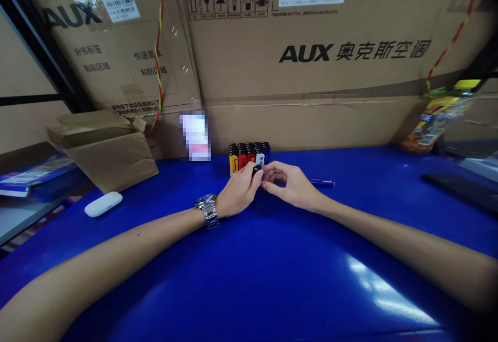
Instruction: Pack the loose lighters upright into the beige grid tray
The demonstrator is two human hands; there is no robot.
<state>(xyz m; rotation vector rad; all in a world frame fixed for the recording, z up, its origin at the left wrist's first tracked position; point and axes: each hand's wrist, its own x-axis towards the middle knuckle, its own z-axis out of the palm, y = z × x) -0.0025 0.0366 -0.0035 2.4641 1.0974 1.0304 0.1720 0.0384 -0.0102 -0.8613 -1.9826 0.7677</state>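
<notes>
Left hand pinches a lighter, right hand up against it, lighter block just beyond

Left hand [239, 191] closed on one lighter [257, 169]; only its dark top pokes out, the body is covered by thumb and fingers. Grip looks chosen to steady it low and leave the top reachable. Right hand [291, 183] is half-curled, a gap inside the thumb-and-finger loop, tips right at the held lighter; can't tell if they grip it or just sit beside it. Probably there to help position it.

Lighter block [241, 159] stands directly beyond the left hand, upright in tight rows, yellow, red, white and blue bodies showing; packed close, likely so neighbours prop each other. Both forearms rest low over the blue table [233, 279], likely for steadiness.

Pen-like stick [322, 182] lies just past the right hand, partly hidden by it. Pixelated upright panel [196, 137] is beyond and left of the left hand, seemingly leaned on the big carton [311, 98] for support. White case [103, 204] and small carton [112, 155] sit well left of the left hand; bottle [441, 116] far right of the right hand, out of the way.
</notes>
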